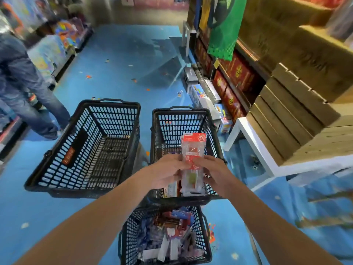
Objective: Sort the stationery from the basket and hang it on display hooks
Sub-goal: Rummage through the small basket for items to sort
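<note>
Head camera, and both bare arms reach out over the blue floor (114, 54). The left hand (166, 172) and the right hand (213, 174) meet on a clear plastic stationery packet with a red header card (192, 150). Each hand pinches one side with curled fingers and thumb, and the packet stands upright between them, red card on top. It hangs over the middle black plastic mesh basket (172, 121), where a few flat packs (172, 188) lie at the near end, just under the hands. Nearest the person sits a second black mesh basket (128, 236), heaped with mixed stationery packs (172, 232) in red, blue and white. Off to the left is a third black mesh basket (82, 146), orange label on its side wall, its mesh bottom in plain sight. Over on the right, a white table (246, 138) carries stacked wooden crates (286, 115), and beyond them red boxes (236, 73) line a low shelf. Far left, a person in a denim jacket and jeans (21, 73) stands beside a blurred, colourful display.
</note>
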### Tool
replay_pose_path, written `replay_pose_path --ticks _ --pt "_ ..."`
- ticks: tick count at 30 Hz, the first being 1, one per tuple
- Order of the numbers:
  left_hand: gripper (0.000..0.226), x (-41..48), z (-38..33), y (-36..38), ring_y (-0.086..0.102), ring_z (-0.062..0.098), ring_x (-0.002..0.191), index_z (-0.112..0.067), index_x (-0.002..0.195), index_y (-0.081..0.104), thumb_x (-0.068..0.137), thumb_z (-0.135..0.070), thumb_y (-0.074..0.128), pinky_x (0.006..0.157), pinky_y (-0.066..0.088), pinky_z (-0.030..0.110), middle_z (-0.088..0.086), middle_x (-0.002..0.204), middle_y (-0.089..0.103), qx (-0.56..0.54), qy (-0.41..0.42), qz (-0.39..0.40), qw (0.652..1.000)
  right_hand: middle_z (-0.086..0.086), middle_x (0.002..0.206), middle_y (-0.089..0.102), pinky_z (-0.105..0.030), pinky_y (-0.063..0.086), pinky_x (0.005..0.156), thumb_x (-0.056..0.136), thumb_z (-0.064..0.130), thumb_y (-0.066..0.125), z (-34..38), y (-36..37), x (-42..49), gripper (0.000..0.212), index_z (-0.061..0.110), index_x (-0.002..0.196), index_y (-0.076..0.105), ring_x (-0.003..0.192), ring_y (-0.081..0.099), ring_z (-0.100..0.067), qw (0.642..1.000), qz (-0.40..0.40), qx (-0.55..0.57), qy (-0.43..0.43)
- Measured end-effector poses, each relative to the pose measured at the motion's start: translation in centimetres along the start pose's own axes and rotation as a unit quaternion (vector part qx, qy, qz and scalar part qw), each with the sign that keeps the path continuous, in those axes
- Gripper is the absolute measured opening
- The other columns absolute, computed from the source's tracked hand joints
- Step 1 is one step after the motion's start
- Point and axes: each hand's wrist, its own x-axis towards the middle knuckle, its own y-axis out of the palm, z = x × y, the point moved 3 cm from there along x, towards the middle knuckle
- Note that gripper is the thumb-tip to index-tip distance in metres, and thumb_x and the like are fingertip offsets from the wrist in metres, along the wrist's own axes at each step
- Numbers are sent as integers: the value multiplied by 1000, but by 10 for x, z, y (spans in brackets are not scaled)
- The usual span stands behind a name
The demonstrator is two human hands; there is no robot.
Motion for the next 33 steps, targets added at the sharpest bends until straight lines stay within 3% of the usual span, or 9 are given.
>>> replay_pose_path --ticks 2,6,9,15,20,23,26,29,33 --pt "31 37 6 -2 57 14 77 -6 128 65 97 -9 68 72 47 26 9 102 69 18 -16 -31 999 -5 94 75 -36 54 79 93 12 69 -6 -13 32 20 7 113 73 86 72 -19 1000 -9 -8 20" --pt "33 110 35 -5 64 20 99 -14 124 65 91 -10 72 94 45 40 4 104 75 40 -66 -66 995 -2 72 71 -26 49 58 90 2 64 -31 -35 95 11 9 95 70 62 68 -16 996 -32 -23 83" --pt "34 153 61 -6 65 18 102 -18 118 65 86 -10 75 94 48 38 1 102 74 61 -85 -73 992 -11 77 67 -33 43 65 74 9 63 -67 -50 140 15 9 87 72 65 58 -25 984 -78 -43 153" --pt "31 201 114 -5 64 20 92 -13 120 59 92 -2 63 85 55 33 7 99 68 131 -146 -82 977 -6 62 58 -25 35 38 92 2 47 -135 -72 192 24 10 79 65 41 51 -11 955 -144 -86 246" --pt "26 216 121 -4 62 10 85 -19 97 59 94 6 57 69 53 17 3 99 68 167 -153 -51 973 -25 100 72 -49 53 73 88 24 48 -172 -84 219 28 7 82 70 91 69 -38 940 -151 -158 261" --pt "22 218 121 -10 60 8 80 -8 112 63 92 2 62 56 46 13 -1 92 66 187 -165 -40 967 -20 94 69 -45 51 72 96 15 47 -146 -73 208 25 8 79 63 88 66 -34 934 -164 -171 268" --pt "27 219 123 -8 64 16 97 -12 113 61 90 2 63 75 53 23 4 103 68 194 -176 -29 965 -12 85 63 -31 42 58 99 17 46 -145 -75 203 22 8 85 60 72 58 -21 932 -166 -171 274" --pt "39 221 127 -1 65 21 112 -11 128 58 92 2 61 101 54 37 6 115 69 208 -176 -16 962 -13 90 66 -32 43 61 98 24 50 -150 -81 202 25 6 93 67 76 61 -22 926 -181 -178 280" --pt "28 220 129 -1 64 16 103 -13 118 61 93 0 61 95 53 33 3 109 69 234 -176 -27 956 -9 81 62 -30 41 57 101 25 50 -147 -83 199 26 8 87 63 70 57 -19 922 -186 -204 272"
